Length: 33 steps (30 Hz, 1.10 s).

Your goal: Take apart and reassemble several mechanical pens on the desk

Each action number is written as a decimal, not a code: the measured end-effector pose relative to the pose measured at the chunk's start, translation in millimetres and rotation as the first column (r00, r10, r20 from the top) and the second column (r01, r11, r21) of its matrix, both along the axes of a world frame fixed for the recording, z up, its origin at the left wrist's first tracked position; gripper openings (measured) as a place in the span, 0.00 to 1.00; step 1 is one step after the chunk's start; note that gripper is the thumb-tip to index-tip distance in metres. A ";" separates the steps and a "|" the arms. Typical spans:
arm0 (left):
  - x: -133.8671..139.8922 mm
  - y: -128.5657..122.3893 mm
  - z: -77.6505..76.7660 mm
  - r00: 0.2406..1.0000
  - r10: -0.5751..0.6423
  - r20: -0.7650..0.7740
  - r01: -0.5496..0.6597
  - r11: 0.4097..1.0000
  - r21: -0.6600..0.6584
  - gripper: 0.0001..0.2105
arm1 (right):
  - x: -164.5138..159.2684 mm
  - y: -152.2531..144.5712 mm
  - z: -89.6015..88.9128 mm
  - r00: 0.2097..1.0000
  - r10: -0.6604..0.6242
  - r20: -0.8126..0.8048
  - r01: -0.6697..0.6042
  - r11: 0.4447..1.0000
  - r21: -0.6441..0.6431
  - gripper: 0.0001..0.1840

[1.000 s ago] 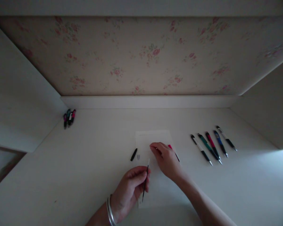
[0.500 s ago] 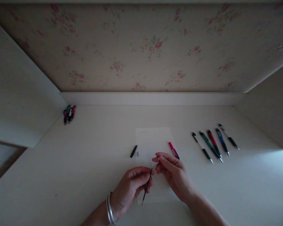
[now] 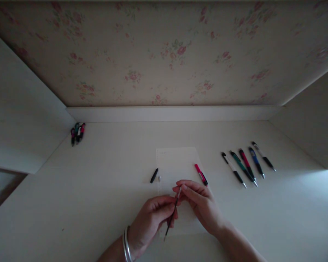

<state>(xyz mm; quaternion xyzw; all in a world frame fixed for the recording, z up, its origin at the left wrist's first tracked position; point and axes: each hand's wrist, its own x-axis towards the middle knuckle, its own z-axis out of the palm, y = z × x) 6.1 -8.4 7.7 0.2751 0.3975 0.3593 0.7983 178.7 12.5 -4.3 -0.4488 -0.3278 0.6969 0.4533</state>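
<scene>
Left hand (image 3: 153,218) pinching thin pen refill (image 3: 172,214) mid-length, fingers curled shut around it; right hand (image 3: 199,202) loosely closed, fingertips meeting refill's upper tip. Both above white paper (image 3: 175,162) on desk (image 3: 98,189). Pink pen barrel (image 3: 200,174) just beside right hand; black cap (image 3: 154,175) left of paper.

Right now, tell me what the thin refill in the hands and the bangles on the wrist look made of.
Refill: probably plastic, a thin dark tube with a pale tip, pinched by the left hand and touched by the right hand; dim light leaves it open.
Bangles: likely metal, silvery with a smooth sheen.
</scene>
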 end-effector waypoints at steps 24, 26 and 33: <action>-3.7 -2.8 -6.5 1.000 -0.026 -0.014 0.027 0.997 0.075 0.09 | 2.6 -0.6 10.5 0.979 0.204 -0.027 -0.200 0.974 0.110 0.08; -4.0 -2.6 -5.8 1.000 -0.024 -0.012 0.025 0.997 0.080 0.09 | 2.1 -0.9 11.6 0.978 0.206 -0.022 -0.203 0.973 0.114 0.10; -5.0 -2.9 -3.2 0.999 0.025 0.029 -0.024 1.000 -0.002 0.11 | 22.6 7.5 10.3 0.831 -0.317 0.457 0.178 0.930 0.321 0.16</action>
